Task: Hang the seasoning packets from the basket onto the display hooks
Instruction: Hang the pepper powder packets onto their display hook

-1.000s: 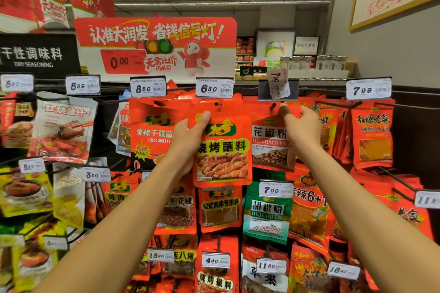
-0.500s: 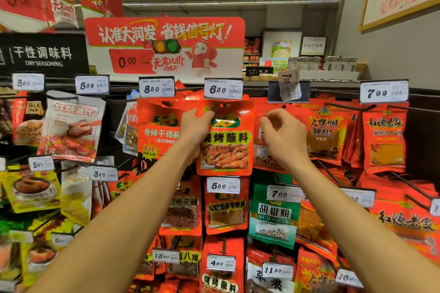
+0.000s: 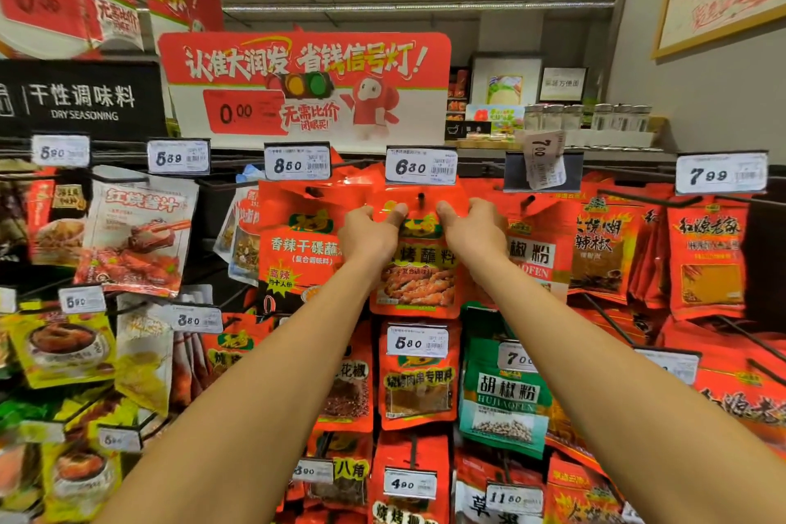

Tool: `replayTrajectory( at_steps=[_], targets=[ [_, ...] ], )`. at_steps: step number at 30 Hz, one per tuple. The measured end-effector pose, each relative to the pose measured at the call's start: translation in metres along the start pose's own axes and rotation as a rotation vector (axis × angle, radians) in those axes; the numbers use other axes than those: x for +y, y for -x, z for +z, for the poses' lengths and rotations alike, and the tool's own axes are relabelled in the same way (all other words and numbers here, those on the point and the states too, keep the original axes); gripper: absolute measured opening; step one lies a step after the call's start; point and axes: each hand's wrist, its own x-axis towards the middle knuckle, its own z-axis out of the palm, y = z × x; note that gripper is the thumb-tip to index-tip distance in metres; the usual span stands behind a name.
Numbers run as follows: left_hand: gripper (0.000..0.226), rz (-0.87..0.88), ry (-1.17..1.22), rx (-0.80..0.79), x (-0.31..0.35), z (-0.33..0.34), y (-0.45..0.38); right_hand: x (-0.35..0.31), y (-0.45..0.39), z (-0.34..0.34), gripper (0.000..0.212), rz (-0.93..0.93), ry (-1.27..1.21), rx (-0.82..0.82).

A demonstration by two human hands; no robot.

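A red barbecue dip seasoning packet (image 3: 419, 281) is held up against the top row of the rack, under the 6.80 price tag (image 3: 421, 166). My left hand (image 3: 368, 236) pinches its upper left corner and my right hand (image 3: 474, 232) pinches its upper right corner. The packet's hang hole sits at the tip of a black display hook (image 3: 421, 198), between my two thumbs. The basket is out of sight.
Neighbouring hooks carry red packets on the left (image 3: 297, 251) and right (image 3: 536, 255). Lower rows hold more packets, among them a green pepper powder packet (image 3: 504, 400). A loose 7.00 tag (image 3: 544, 162) hangs crooked to the right. A red promo sign (image 3: 306, 85) stands above.
My right hand left the hook on the right and came over to the packet's upper right corner. Both hands now hold the packet, raised to the hook under the 6.80 tag.
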Motion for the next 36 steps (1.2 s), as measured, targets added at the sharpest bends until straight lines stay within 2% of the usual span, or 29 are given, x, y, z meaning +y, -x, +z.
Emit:
replayTrajectory(
  at_steps=[2, 5, 7, 10, 11, 14, 16, 18, 20, 23, 26, 28, 30, 32, 33, 35, 36],
  targets=[
    [0.076, 0.002, -0.073, 0.044, 0.002, 0.003, 0.001, 0.000, -0.002, 0.002, 0.056, 0.002, 0.042, 0.004],
    [0.074, 0.003, -0.099, 0.041, 0.006, 0.003, 0.003, 0.002, 0.003, 0.002, 0.051, -0.007, 0.050, 0.021],
    [0.059, 0.047, -0.112, -0.003, 0.004, -0.002, 0.011, 0.007, 0.010, -0.001, 0.041, -0.050, 0.045, 0.020],
    [0.020, 0.182, -0.052, -0.021, -0.003, -0.014, 0.030, 0.018, 0.025, -0.012, 0.026, -0.132, 0.026, 0.027],
    [0.020, 0.212, -0.067, -0.035, -0.006, -0.018, 0.035, 0.021, 0.032, -0.016, 0.024, -0.152, 0.019, 0.036],
    [0.045, 0.260, -0.115, -0.093, -0.007, -0.029, 0.051, 0.031, 0.053, -0.027, 0.029, -0.207, 0.019, 0.054],
    [0.053, 0.284, -0.090, -0.067, -0.007, -0.037, 0.062, 0.035, 0.067, -0.035, 0.028, -0.261, 0.046, 0.085],
    [0.047, 0.334, -0.058, -0.024, -0.006, -0.043, 0.075, 0.040, 0.078, -0.044, 0.017, -0.261, 0.006, 0.104],
    [0.032, 0.393, -0.064, 0.009, -0.006, -0.041, 0.085, 0.043, 0.087, -0.053, 0.020, -0.234, -0.071, 0.067],
    [0.020, 0.409, -0.063, -0.056, -0.008, -0.024, 0.093, 0.051, 0.091, -0.068, 0.021, -0.260, -0.055, 0.131],
    [0.029, 0.305, -0.037, -0.213, -0.008, 0.004, 0.093, 0.063, 0.080, -0.088, 0.012, -0.238, -0.031, 0.281],
    [0.043, 0.286, -0.086, -0.236, -0.007, 0.026, 0.090, 0.077, 0.066, -0.098, 0.010, -0.170, -0.054, 0.352],
    [0.052, 0.289, -0.112, -0.232, 0.000, 0.046, 0.089, 0.088, 0.048, -0.104, 0.037, -0.108, -0.082, 0.327],
    [0.048, 0.287, -0.064, -0.203, 0.008, 0.064, 0.088, 0.093, 0.031, -0.107, 0.052, -0.087, -0.075, 0.233],
    [0.043, 0.279, -0.022, -0.178, 0.013, 0.072, 0.087, 0.094, 0.023, -0.108, 0.050, -0.098, -0.066, 0.186],
    [0.035, 0.253, 0.050, -0.099, 0.023, 0.087, 0.081, 0.096, 0.009, -0.111, 0.029, -0.133, -0.057, 0.138],
    [0.032, 0.237, 0.063, -0.048, 0.028, 0.093, 0.078, 0.096, 0.005, -0.112, 0.027, -0.156, -0.062, 0.134]
  ],
)
